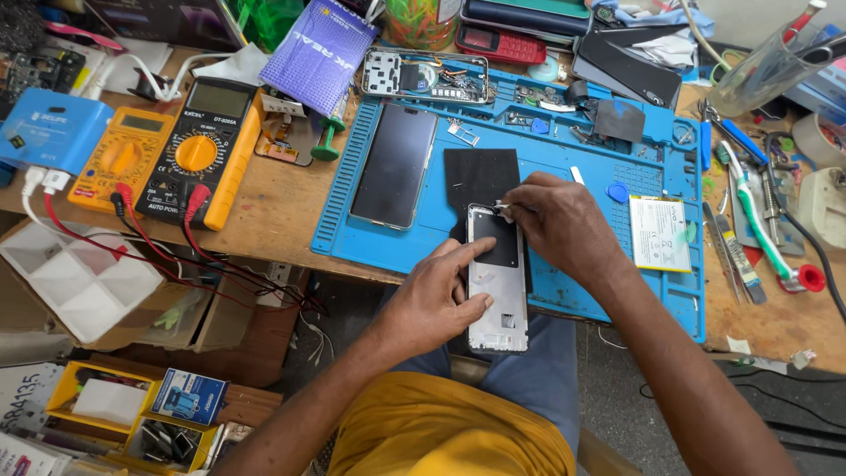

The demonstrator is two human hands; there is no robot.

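Observation:
A silver phone frame [498,300] with a black patch near its top lies at the front edge of the blue work mat [414,247], overhanging it. My left hand [436,295] grips the frame's left side, its index finger stretched across the back. My right hand [560,220] pinches something small at the frame's top corner; what it is I cannot tell. A black sheet [480,176] lies just behind the frame. A black phone screen [397,166] rests to the left on the mat.
Two multimeters [198,154] with red and black leads sit at the left. A white battery [659,234] lies at the right of the mat, with a toothbrush [762,234] and tweezers [731,256] beyond. An opened phone [423,78] lies at the back. A white tray [70,278] sits low left.

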